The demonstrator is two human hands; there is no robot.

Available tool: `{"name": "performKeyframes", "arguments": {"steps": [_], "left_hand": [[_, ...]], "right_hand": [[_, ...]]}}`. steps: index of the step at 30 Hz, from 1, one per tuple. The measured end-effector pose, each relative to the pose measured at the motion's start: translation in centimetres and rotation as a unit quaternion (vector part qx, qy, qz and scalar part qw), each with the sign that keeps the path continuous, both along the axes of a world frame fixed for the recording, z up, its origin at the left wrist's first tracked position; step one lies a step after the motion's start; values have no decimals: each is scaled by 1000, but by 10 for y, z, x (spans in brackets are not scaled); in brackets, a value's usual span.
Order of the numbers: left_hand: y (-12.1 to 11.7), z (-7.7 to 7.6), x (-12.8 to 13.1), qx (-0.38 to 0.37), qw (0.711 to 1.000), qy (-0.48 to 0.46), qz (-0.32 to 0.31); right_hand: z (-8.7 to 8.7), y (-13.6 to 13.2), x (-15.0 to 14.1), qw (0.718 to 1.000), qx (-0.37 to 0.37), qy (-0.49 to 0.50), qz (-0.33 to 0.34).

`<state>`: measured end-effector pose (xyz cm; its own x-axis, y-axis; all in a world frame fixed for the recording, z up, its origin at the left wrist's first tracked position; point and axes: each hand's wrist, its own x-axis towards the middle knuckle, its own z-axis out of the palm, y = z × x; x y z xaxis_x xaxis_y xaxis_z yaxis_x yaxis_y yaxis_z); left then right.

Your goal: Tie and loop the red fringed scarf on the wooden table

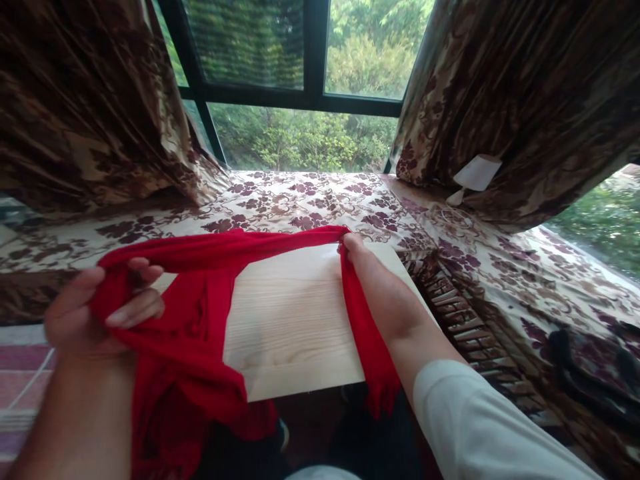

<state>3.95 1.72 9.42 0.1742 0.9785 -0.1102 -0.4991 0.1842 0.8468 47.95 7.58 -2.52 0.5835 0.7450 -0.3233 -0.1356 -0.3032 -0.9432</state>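
Main risk is slip on the left, I'd say: the long, soft red fabric scarf (220, 313) is bunched in loosely curled left fingers (137, 308), and a heavy-looking part of it hangs below them, past the near edge of the rectangular pale wood-grain desk (290, 313). That weight could drag the loop out if the curl relaxes.

Second: the right fingers (353, 241) hold only a narrow gathered bit. Pull hard from the left and the tail below them could run through. Its fringed end (381, 395) hangs past the near edge too, so it might catch on legs or the desk edge.

Third: several layers overlap just right of and below the left fingers. Could twist or tangle if the strands cross.

Fingers: left ones half curled, neither spread wide nor tight, scarf wrapped through and over them; exact wrap unclear, cloth hides part of it. Right ones closed narrow on a fold; tips mostly hidden behind the hand.

Scarf position: one fairly straight span between both sets of fingers, above the desk; tail down from the right fingers, bulk below the left. Bare desk surface shows between them.
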Motion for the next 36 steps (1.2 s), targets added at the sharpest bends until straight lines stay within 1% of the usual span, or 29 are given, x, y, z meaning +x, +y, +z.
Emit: {"name": "performKeyframes", "arguments": {"steps": [1,3,5,6,8,9,10,11,12,13,14,15,16,17,18,19,21,23,25,27,28,31,32,33,35,36], "left_hand": [[-3,0,6,-11,1000,-22,7],[-6,-4,21,-63,997,-45,4],[-7,-12,37,-129,991,-41,-12],[-9,-17,45,-156,987,-35,-25],[-13,-26,60,-189,980,-25,-51],[-16,-28,67,-195,979,-23,-58],[-20,-30,74,-197,978,-23,-62],[-23,-30,81,-197,978,-23,-64],[-27,-30,88,-196,978,-24,-60],[-31,-28,95,-197,979,-28,-52],[-35,-27,102,-199,978,-36,-41],[-38,-25,108,-204,978,-46,-29],[-41,-23,114,-209,976,-58,-17],[-44,-21,118,-214,974,-70,-6],[-47,-20,122,-217,973,-81,1],[-49,-20,126,-218,972,-89,6],[-51,-21,132,-214,972,-95,13],[-50,-25,137,-208,973,-95,24],[-48,-31,141,-203,974,-89,39],[-45,-39,145,-199,976,-77,45],[-44,-44,147,-199,977,-69,37],[-44,-56,152,-217,976,-31,-18],[-45,-59,154,-225,974,-16,-38],[-46,-62,157,-230,972,-1,-53],[-49,-66,167,-231,970,18,-77],[-50,-68,172,-228,969,22,-88]], "right_hand": [[-1,5,-4,1000,-6,-20,-4],[-2,12,-11,997,-28,-70,-7],[0,13,-19,992,-50,-115,-5],[2,11,-25,986,-60,-158,-3],[10,2,-39,957,-60,-284,13],[15,-5,-50,933,-52,-353,40],[20,-13,-62,913,-30,-398,87],[24,-24,-75,909,-13,-379,173],[27,-36,-89,907,2,-316,278],[30,-50,-104,892,21,-217,396],[31,-65,-119,854,44,-105,509],[30,-81,-134,801,62,-8,595],[29,-97,-147,763,81,53,639],[26,-113,-158,741,102,92,657],[24,-128,-168,736,121,122,655],[23,-142,-175,732,123,147,653],[23,-167,-182,719,111,197,657],[28,-187,-180,698,80,254,664],[39,-204,-167,686,61,308,656],[54,-219,-147,691,72,341,633],[64,-226,-134,697,84,347,622],[97,-247,-92,738,126,323,578],[109,-252,-77,758,133,295,566],[120,-255,-61,785,135,255,548],[138,-253,-30,851,97,140,496],[143,-247,-15,882,73,73,460]]}}
